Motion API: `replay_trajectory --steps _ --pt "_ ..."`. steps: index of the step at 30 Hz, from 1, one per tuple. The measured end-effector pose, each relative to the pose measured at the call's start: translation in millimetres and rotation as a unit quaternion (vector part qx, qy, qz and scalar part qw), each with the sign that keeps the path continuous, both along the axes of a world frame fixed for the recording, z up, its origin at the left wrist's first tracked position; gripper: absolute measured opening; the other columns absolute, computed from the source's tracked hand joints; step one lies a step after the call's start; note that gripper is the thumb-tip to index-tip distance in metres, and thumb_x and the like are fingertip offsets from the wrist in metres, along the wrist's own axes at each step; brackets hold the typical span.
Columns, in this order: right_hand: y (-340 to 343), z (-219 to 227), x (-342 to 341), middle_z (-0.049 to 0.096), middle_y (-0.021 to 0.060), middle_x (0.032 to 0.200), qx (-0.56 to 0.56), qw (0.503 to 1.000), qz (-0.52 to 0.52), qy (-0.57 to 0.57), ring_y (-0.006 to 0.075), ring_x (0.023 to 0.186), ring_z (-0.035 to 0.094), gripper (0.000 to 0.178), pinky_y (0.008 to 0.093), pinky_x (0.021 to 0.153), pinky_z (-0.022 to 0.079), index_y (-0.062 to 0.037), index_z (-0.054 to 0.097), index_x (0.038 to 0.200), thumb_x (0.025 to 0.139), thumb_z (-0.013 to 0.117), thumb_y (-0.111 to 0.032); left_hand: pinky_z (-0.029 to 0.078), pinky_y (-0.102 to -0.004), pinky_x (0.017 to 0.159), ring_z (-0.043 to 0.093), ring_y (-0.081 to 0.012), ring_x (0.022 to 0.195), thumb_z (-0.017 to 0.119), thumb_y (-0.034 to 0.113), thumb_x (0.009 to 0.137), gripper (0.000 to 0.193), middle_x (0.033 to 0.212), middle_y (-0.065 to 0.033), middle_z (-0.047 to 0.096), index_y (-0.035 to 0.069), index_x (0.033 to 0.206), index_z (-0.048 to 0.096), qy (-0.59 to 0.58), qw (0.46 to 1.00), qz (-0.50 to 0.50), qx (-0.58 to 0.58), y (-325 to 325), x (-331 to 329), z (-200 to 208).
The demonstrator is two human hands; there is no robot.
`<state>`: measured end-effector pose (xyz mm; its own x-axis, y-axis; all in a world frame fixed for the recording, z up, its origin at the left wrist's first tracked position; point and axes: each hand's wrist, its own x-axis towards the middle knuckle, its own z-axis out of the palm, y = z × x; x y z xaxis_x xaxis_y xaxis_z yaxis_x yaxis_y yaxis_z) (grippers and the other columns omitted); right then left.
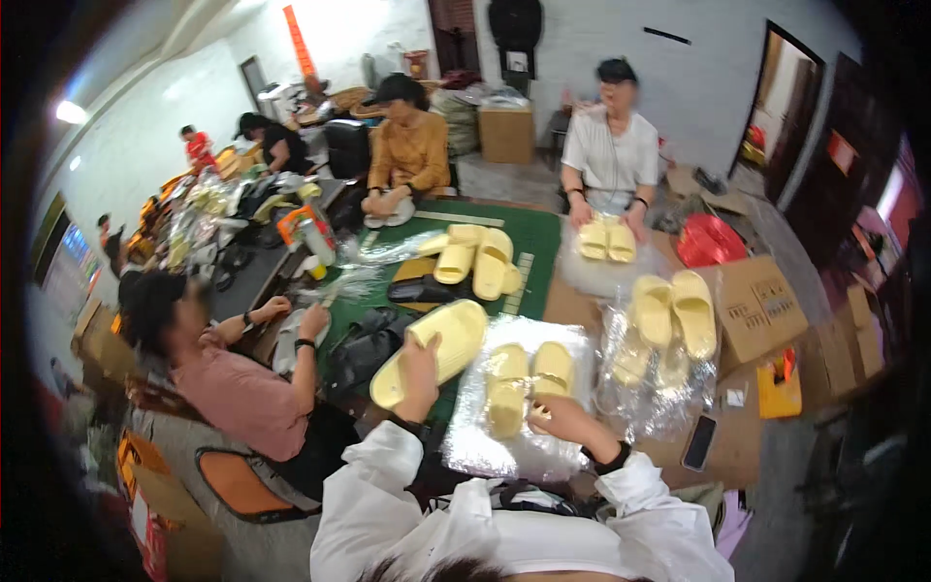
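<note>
My left hand (420, 378) grips a pale yellow slipper (456, 335), raised and tilted with its ridged sole toward me. In front of me, two more pale yellow slippers, a left one (507, 373) and a right one (554, 364), lie side by side on a stack of clear plastic bags (475, 441). Over the near end of the right one is my right hand (570, 423), its fingers closed together; whether they pinch plastic or the slipper I cannot make out.
Yellow slippers (493, 262) pile on the green mat (538, 233), beside black slippers (364, 354). To the right are bagged slippers (692, 315), a phone (699, 443), a carton (761, 306) and a red bag (718, 241). Co-workers sit at the left and far sides; one handles slippers (607, 240).
</note>
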<state>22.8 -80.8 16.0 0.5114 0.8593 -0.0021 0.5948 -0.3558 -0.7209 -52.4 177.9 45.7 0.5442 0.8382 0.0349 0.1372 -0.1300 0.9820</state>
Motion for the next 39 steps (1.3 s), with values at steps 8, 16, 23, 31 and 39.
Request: replay_trajectory --steps 8,16,23,31,39 --pt "-7 -64 -32 0.063 0.0148 0.092 -0.083 0.990 -0.001 0.113 0.0317 0.081 0.060 0.042 0.0377 0.071 0.046 -0.0064 0.053 0.112 0.080 0.056 -0.034 0.044 -0.0283 0.067 0.056 -0.0158 0.076 0.053 0.012 0.085 0.023 0.092 -0.0090 0.060 -0.002 0.103 0.050 -0.163 0.985 0.050 0.008 95 32 31" --pt "4 -73 -39 0.062 0.0146 0.094 -0.125 0.983 -0.060 0.123 0.0310 0.085 0.059 0.044 0.0374 0.075 0.046 -0.0073 0.051 0.114 0.081 0.055 -0.035 0.043 -0.0312 0.067 0.056 -0.0207 0.074 0.056 0.017 0.083 0.027 0.089 -0.0129 0.060 -0.005 0.098 0.050 -0.061 0.992 0.081 0.075 126 57 -6" --pt "17 -79 -42 0.061 0.0158 0.096 -0.132 0.981 -0.075 0.121 0.0320 0.089 0.058 0.043 0.0382 0.077 0.045 -0.0072 0.051 0.114 0.082 0.053 -0.036 0.044 -0.0348 0.069 0.059 -0.0264 0.080 0.057 0.012 0.080 0.030 0.092 -0.0175 0.060 -0.007 0.102 0.050 0.045 0.993 0.055 0.098 126 55 -78" --pt "22 -83 -41 0.060 0.0149 0.099 -0.149 0.979 -0.075 0.120 0.0312 0.086 0.059 0.040 0.0366 0.075 0.046 -0.0104 0.052 0.115 0.083 0.052 -0.034 0.043 -0.0326 0.078 0.055 -0.0266 0.093 0.053 0.005 0.082 0.036 0.107 -0.0182 0.054 -0.009 0.114 0.043 0.031 0.999 0.003 -0.008 126 53 -112" --pt "18 -83 -41 0.057 0.0160 0.105 -0.163 0.978 -0.092 0.096 0.0315 0.094 0.055 0.044 0.0375 0.080 0.044 -0.0079 0.050 0.116 0.081 0.054 -0.035 0.036 -0.0389 0.091 0.045 -0.0337 0.109 0.056 0.012 0.082 0.052 0.120 -0.0236 0.043 -0.008 0.124 0.032 0.094 0.992 0.077 0.043 127 51 -123"
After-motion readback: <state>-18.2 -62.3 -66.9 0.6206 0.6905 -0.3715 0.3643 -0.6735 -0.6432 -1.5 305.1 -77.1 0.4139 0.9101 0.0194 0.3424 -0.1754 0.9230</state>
